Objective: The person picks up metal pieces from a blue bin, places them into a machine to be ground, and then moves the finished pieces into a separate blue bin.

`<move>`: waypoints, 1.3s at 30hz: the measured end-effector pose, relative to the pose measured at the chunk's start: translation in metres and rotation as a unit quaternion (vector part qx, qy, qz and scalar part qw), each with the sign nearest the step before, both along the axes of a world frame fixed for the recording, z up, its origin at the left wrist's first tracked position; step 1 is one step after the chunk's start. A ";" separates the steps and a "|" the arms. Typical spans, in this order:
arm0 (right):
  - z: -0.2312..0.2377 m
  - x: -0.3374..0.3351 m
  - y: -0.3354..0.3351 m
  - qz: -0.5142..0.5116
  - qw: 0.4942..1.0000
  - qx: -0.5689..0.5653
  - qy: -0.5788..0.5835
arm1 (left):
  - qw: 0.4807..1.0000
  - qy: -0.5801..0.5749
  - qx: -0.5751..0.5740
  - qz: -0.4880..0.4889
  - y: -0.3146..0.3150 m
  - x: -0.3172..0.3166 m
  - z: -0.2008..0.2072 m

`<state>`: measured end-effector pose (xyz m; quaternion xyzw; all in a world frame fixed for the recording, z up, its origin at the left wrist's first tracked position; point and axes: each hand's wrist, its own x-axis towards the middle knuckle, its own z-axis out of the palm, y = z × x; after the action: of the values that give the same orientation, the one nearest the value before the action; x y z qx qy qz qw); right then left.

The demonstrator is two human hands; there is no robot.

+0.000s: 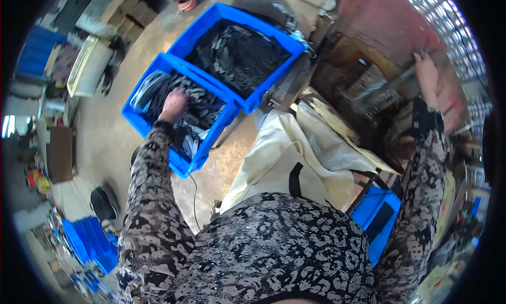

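From where I am standing, the left hand (175, 105) is resting among the dark strips (205, 104) in the near blue bin (197, 162), and its fingers are pointing into the heap — I cannot tell if they are pinching a strip. The strips are lying every which way, so they could be catching on each other, and a fast pull might be bringing up a whole bunch or tipping some over the edge. Pale plastic wrap (147, 90) is lying at the left end, and it could be getting in the way too. Far across, the right hand (428, 76) is sitting by the red sheet (377, 11), near a dirty brown hollow (342, 56); I cannot tell if those fingers are gripping anything. With the two hands being so far apart — one on each side — it may be easy to be watching one and bumping the other.
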<state>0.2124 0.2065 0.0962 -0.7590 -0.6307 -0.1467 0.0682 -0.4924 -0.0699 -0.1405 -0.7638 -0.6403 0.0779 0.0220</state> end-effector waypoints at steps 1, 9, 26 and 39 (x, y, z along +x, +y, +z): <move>0.002 -0.005 -0.004 0.000 1.000 0.004 0.013 | 0.999 -0.033 0.000 0.003 -0.001 -0.001 0.004; 0.008 -0.025 -0.015 -0.012 0.999 0.001 0.052 | 0.802 -0.483 0.248 0.248 -0.001 0.059 0.054; 0.019 -0.046 -0.047 0.046 0.999 0.012 -0.001 | 0.699 -0.712 -0.063 -0.028 0.107 0.381 0.136; 0.018 -0.045 -0.041 0.028 0.999 0.011 0.028 | 0.920 -0.355 0.110 -0.123 0.138 0.406 0.104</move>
<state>0.1677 0.1650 0.1145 -0.7439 -0.6481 -0.1301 0.0980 -0.0866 0.0681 -0.0369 -0.8068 -0.5115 -0.2730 -0.1136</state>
